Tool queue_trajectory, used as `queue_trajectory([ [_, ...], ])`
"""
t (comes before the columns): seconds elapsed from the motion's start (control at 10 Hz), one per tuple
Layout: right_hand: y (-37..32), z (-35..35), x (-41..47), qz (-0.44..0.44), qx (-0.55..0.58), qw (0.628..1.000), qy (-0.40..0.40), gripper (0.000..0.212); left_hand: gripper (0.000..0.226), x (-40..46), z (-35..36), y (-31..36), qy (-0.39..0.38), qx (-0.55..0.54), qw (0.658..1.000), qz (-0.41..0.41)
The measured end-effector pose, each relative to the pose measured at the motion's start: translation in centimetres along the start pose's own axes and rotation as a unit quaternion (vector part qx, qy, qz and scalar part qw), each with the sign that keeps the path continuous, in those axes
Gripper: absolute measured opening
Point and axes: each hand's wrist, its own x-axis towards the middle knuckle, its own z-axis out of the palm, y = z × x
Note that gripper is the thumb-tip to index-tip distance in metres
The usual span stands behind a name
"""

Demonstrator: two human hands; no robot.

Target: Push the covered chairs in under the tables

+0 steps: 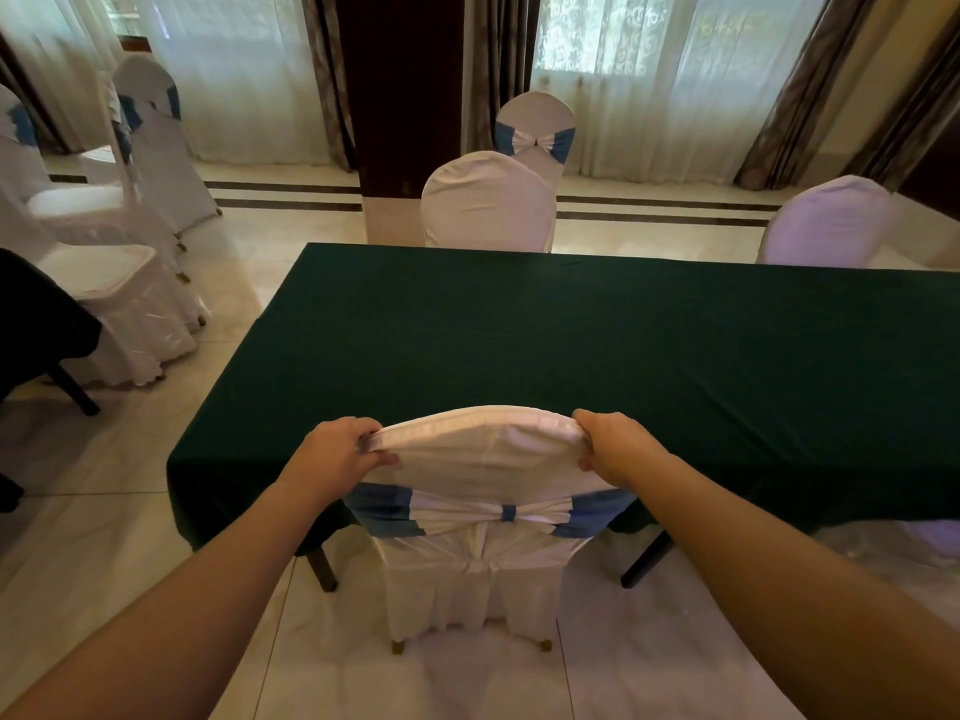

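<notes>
The white-covered chair (480, 517) with a blue sash stands at the near edge of the table (545, 345), its back against the green cloth. The left hand (340, 452) and right hand (613, 446) each clench a top corner of its back. More covered chairs (485, 200) stand across the table.

i see a pale glossy tile floor (130, 511) with dark stripes near the far wall, sheer white curtains (649, 70) glowing with daylight, brown drapes (332, 80), and a dark pillar (400, 96) between windows.
</notes>
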Motion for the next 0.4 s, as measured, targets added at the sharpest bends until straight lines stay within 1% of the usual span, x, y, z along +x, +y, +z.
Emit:
queue_trajectory([
  [0.1,-0.1,-0.2,-0.3,0.01,0.005,1.0,-0.003,0.045,0.033,-0.5,0.1,0.3,0.004,-0.008,1.0,-0.009],
  [0.2,0.1,0.5,-0.6,0.016,0.015,1.0,-0.001,0.053,0.043,-1.0,0.5,0.4,-0.002,-0.013,1.0,-0.006],
  [0.3,0.5,-0.3,-1.8,-0.002,0.045,0.999,-0.012,0.059,0.055,-1.5,0.1,0.7,-0.026,-0.015,0.999,-0.011],
  [0.4,0.4,-2.0,-2.9,-0.042,0.097,0.994,0.021,0.068,0.077,-1.4,-1.5,1.1,-0.014,-0.019,1.0,-0.008],
])
